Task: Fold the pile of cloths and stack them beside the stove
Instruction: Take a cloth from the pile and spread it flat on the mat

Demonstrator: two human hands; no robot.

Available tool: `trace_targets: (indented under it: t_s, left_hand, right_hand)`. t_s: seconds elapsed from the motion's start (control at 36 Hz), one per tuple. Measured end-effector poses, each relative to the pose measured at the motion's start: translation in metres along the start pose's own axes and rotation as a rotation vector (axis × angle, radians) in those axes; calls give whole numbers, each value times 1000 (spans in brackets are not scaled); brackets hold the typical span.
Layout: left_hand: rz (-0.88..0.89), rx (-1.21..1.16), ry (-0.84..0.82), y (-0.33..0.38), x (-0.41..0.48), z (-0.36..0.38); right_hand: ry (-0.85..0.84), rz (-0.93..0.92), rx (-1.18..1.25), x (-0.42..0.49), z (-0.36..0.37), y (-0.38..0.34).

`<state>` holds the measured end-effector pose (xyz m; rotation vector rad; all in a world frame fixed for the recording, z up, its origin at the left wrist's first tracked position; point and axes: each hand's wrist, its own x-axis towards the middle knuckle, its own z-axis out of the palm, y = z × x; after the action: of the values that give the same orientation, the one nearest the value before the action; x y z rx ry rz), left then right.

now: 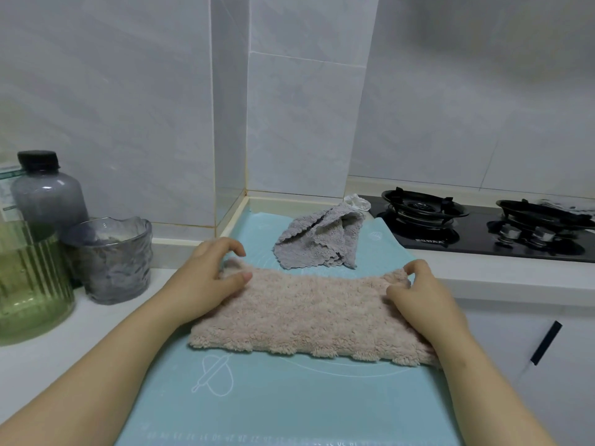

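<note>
White tabletop in a kitchen corner, backed by pale, marbled wall tiles with a boxed column jutting out at the middle. Over it, a light blue mat, printed with a rolling-pin outline and a row of ruler numbers along the near edge.

On the middle of the mat, laid out as a wide band: a fluffy beige cloth. Gripped at its far left corner by the left hand, fingers curled over the edge and thumb flat on top. Pinched at its far right corner by the right hand.

Farther back on the mat, apart from the beige one, a crumpled grey cloth. Just behind it, at the stove's near corner, a scrap of white cloth.

To the right, a black glass stove with two burners.

At the left, off the mat: a green ribbed jar, a smoky textured glass, and behind them a grey bottle with a black cap.

Below the right edge, a white cabinet front with a dark bar handle.
</note>
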<state>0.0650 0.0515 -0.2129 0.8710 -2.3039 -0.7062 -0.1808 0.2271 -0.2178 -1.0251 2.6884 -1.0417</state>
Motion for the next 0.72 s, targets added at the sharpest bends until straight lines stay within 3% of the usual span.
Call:
trace_targets:
  t_s: [0.14,0.22,0.31,0.47,0.56,0.72]
  left_hand:
    - [30,149,-62,-5,0,4]
    - [41,154,32,-3,2,8]
    - [52,160,76,-2,4,10]
    - [22,31,-132,-4,1,10]
    - [9,121,-232,-4,-2,10]
    - [15,240,-195,-3,-6,12]
  right_hand:
    - [-60,-72,-18,-2,-2,3]
    - [20,-147,101,-1,-2,4]
    - [113,-165,61,0,-2,4]
    - [48,-64,-89,-4,-2,4]
    - [-25,2,-70,-5,-5,2]
    - [-41,12,-63,-13,-9,3]
